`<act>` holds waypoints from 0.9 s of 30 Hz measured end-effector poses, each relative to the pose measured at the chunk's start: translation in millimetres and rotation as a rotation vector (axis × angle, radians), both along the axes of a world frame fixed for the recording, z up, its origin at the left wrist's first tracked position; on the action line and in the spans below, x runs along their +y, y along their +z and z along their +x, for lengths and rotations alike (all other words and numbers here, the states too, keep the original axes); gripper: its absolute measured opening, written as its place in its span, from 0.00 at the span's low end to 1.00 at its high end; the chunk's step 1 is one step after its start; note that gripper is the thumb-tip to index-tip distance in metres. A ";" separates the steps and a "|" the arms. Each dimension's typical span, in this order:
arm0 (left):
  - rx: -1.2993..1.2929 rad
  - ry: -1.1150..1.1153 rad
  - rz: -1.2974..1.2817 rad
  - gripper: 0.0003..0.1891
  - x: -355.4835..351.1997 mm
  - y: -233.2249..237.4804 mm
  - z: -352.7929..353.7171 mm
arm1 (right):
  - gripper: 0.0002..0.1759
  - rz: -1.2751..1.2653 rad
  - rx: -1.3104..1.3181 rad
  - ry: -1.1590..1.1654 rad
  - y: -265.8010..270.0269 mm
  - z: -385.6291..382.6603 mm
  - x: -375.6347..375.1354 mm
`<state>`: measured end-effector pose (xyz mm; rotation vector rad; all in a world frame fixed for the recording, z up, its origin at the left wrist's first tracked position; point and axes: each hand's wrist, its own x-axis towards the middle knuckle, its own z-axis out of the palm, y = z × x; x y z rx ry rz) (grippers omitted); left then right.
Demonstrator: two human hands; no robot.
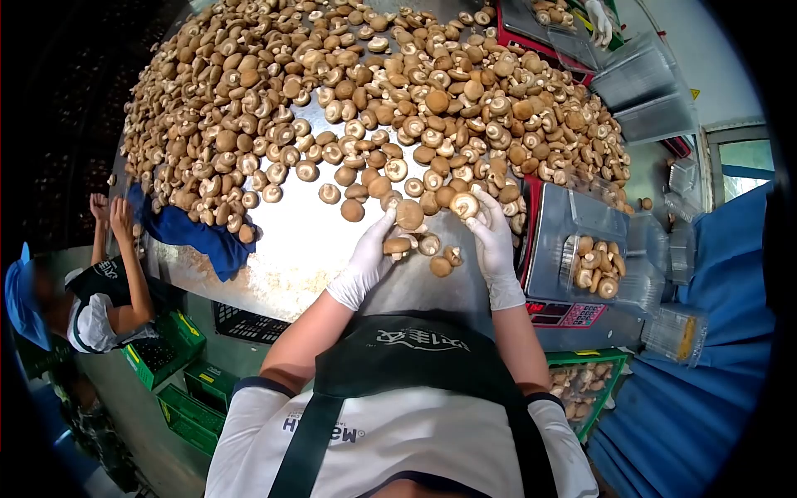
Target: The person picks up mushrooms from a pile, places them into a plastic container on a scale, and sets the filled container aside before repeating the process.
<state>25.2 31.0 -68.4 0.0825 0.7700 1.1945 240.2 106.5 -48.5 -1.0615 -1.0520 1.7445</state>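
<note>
My right hand (493, 238), in a white glove, pinches a shiitake mushroom (464, 205) between thumb and fingers, its pale gilled underside and stem facing up. My left hand (371, 256), gloved as well, curls around a brown-capped mushroom (409, 214) at its fingertips. Against the left palm side lies another mushroom (397, 246) with its stem showing. Between the hands, a few loose mushrooms (441, 266) rest on the metal table (299, 228). The large heap of mushrooms (249, 108) spreads just beyond both hands.
To my right, a scale (564, 314) with a red display carries a clear tray of mushrooms (599, 267). Stacked clear trays (652, 87) stand behind it. A green crate (618, 390) sits below. At left are a co-worker (108, 290), a blue cloth (191, 236) and green crates (166, 353).
</note>
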 end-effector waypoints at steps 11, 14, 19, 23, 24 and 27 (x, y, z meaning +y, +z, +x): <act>0.240 -0.167 0.099 0.35 -5.7 32.0 9.6 | 0.19 0.129 -0.089 -0.013 4.2 -5.6 -32.2; 0.398 -0.291 0.241 0.29 -17.3 15.1 18.1 | 0.13 0.006 -0.288 0.130 -2.8 -7.3 -56.8; 0.405 -0.338 0.183 0.19 -40.8 -2.4 13.6 | 0.12 -0.042 -0.434 0.129 -10.6 -9.4 -94.0; 0.088 -0.266 -0.053 0.19 -62.7 -26.8 9.6 | 0.12 -0.027 -0.376 0.190 -18.2 -10.9 -118.5; 0.066 -0.224 -0.121 0.20 -65.3 -22.9 10.5 | 0.13 -0.085 -0.384 0.233 -20.2 -8.0 -119.3; -0.073 -0.187 -0.167 0.19 -76.2 -33.1 2.0 | 0.14 0.082 -0.616 0.363 -29.5 4.2 -111.2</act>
